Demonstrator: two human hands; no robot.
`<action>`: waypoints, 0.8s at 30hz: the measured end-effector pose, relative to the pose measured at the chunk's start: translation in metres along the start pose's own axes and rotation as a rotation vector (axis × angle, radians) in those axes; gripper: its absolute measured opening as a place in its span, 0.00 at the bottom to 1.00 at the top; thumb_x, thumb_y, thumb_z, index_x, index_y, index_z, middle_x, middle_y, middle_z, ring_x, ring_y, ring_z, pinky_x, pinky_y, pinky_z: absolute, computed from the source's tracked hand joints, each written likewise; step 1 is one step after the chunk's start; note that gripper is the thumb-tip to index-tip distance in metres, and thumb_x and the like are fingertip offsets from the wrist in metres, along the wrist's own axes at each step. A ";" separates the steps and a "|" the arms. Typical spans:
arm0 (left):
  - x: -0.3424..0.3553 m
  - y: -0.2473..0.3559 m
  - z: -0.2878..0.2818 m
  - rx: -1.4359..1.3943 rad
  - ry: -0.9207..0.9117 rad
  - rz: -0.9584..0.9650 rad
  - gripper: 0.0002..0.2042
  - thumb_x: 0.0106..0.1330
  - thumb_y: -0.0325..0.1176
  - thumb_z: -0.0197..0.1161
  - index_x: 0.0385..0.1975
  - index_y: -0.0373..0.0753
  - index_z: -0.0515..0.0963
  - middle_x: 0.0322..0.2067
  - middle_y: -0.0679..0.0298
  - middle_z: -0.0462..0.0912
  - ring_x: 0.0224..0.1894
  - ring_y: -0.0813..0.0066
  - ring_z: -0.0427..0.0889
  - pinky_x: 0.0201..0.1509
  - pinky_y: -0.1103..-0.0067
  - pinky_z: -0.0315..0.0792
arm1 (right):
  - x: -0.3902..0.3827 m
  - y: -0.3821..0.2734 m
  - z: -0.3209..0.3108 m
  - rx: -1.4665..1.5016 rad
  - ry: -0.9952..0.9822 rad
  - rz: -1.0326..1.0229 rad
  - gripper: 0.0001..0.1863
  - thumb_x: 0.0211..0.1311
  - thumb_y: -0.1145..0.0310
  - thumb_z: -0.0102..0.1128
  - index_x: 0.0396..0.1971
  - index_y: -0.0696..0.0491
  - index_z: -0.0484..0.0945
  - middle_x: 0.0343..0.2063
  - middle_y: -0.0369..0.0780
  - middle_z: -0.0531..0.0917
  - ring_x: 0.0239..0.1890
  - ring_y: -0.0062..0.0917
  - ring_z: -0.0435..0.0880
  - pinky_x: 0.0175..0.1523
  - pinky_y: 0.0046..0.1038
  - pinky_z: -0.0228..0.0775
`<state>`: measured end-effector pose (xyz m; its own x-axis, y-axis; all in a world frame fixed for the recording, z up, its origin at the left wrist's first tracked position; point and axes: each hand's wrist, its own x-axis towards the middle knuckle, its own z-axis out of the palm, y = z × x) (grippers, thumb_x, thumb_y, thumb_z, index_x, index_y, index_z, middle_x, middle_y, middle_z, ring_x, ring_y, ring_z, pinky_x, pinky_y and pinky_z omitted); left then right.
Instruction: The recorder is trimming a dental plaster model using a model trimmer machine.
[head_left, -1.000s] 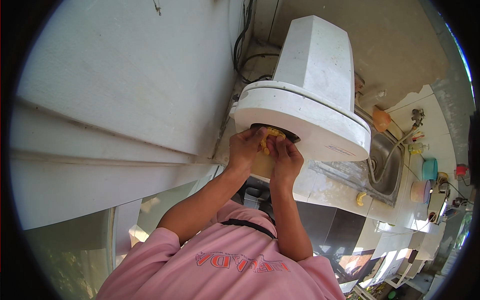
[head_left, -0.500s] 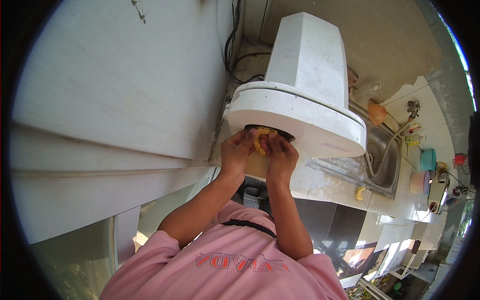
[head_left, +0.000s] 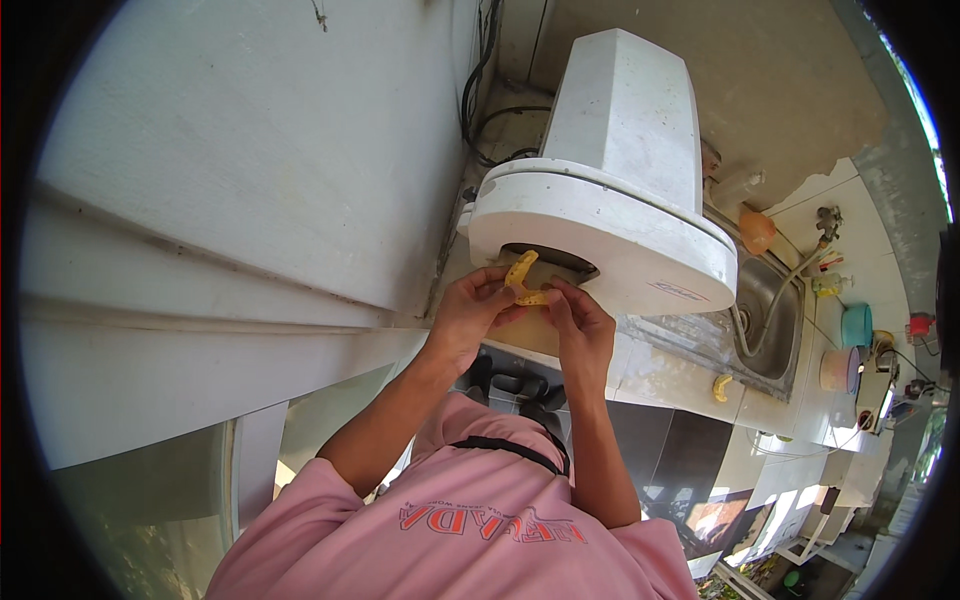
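Observation:
Between my two hands is a yellow horseshoe-shaped dental cast. My left hand pinches it near its curved middle, fingers closed. With thumb and fingertips my right hand grips its right end. Just beyond the hands stands a white bench grinding machine, with a dark slot in its underside facing me. The cast is held in front of that slot, seemingly apart from it. A second yellow curved piece lies on the tiled counter to the right.
A metal sink with a hose is right of the machine. Teal and pink containers stand farther right. A white panel rises close on my left. Black cables hang behind the machine.
Both hands have drawn the cast slightly away from the slot and turned it, so its open curve now faces up and to the right. The view has shifted a little.

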<state>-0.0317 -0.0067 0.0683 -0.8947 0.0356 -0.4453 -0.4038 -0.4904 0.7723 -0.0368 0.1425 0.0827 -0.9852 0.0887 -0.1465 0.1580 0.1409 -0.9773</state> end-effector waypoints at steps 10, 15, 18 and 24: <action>0.001 -0.001 0.012 -0.168 0.020 0.009 0.18 0.59 0.32 0.67 0.45 0.30 0.71 0.37 0.59 0.80 0.39 0.76 0.81 0.46 0.83 0.78 | 0.001 0.007 0.005 0.448 0.013 0.155 0.11 0.61 0.76 0.57 0.41 0.65 0.73 0.32 0.42 0.82 0.32 0.20 0.82 0.39 0.18 0.75; 0.003 -0.003 0.012 -0.136 0.015 0.004 0.17 0.60 0.34 0.65 0.44 0.31 0.72 0.39 0.60 0.79 0.41 0.78 0.80 0.48 0.84 0.77 | 0.003 0.009 0.004 0.442 0.016 0.159 0.11 0.61 0.75 0.58 0.41 0.64 0.73 0.31 0.42 0.82 0.31 0.19 0.82 0.39 0.17 0.75; 0.005 -0.004 0.012 -0.141 0.011 -0.011 0.17 0.61 0.35 0.65 0.43 0.31 0.72 0.39 0.60 0.79 0.41 0.78 0.80 0.48 0.83 0.76 | 0.004 0.010 0.004 0.443 0.026 0.158 0.11 0.61 0.74 0.58 0.40 0.64 0.73 0.31 0.41 0.82 0.31 0.19 0.82 0.39 0.17 0.74; 0.006 -0.007 0.013 -0.190 0.027 -0.023 0.15 0.61 0.34 0.65 0.41 0.32 0.72 0.39 0.61 0.79 0.41 0.78 0.79 0.48 0.84 0.76 | 0.006 0.007 0.005 0.433 0.035 0.144 0.11 0.61 0.73 0.59 0.40 0.63 0.74 0.30 0.41 0.82 0.30 0.18 0.81 0.38 0.16 0.74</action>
<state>-0.0372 0.0087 0.0662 -0.8791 0.0261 -0.4758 -0.3784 -0.6452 0.6637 -0.0423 0.1396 0.0740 -0.9513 0.1112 -0.2877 0.2438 -0.2999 -0.9223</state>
